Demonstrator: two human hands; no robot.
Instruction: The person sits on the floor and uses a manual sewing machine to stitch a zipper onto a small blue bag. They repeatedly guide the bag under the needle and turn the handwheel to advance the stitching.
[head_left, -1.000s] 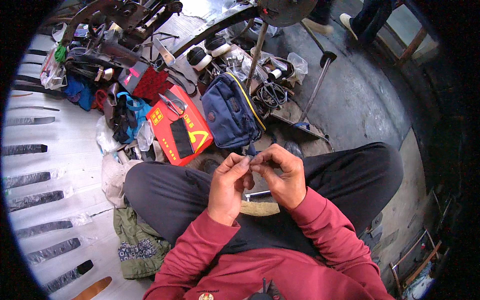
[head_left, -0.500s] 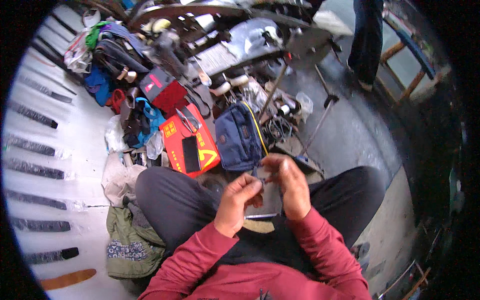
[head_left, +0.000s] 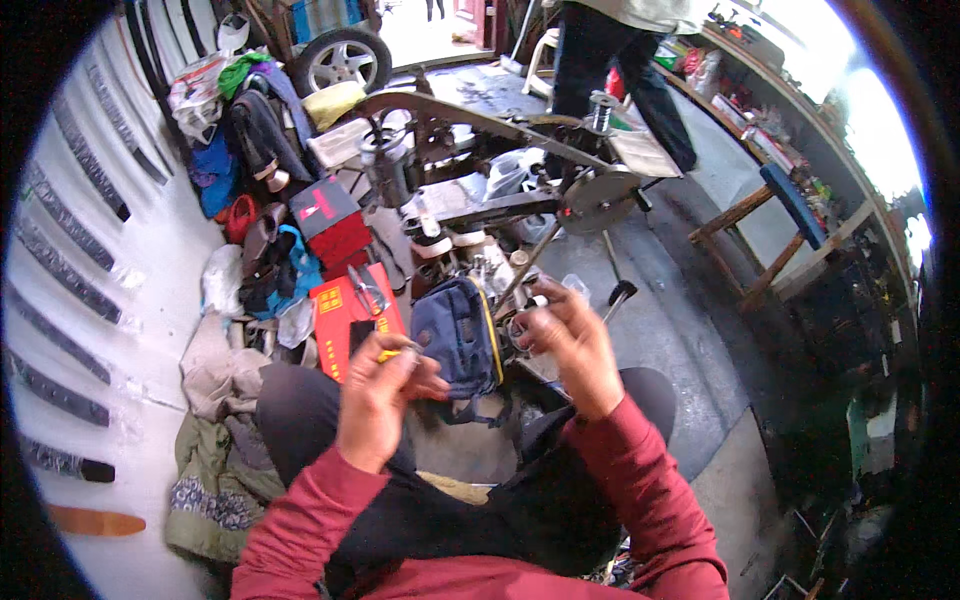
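My left hand (head_left: 375, 405) is raised over my left knee, thumb and forefinger pinched together. Whatever lies between those fingertips is too small to make out. My right hand (head_left: 580, 350) is up over my other knee, its fingers curled in toward the thumb; I cannot make out anything held there. Between and beyond the two hands lies a dark blue bag (head_left: 455, 335) with yellow piping, a dark strap hanging from its near side. Left of the bag, a red box (head_left: 335, 310) carries scissors (head_left: 368, 290) and a black phone (head_left: 360, 335), partly covered by my left hand.
A hand-cranked machine (head_left: 500, 205) with a round wheel stands beyond the bag. Clothes and bags pile up at the left, near a grey and red box (head_left: 330, 215). A wooden stool (head_left: 775, 230) stands at the right. A person (head_left: 610, 60) stands at the back.
My hands have moved apart from close together, left hand leftward and right hand slightly up. The view has tilted up, showing more of the room's far end and the standing person.
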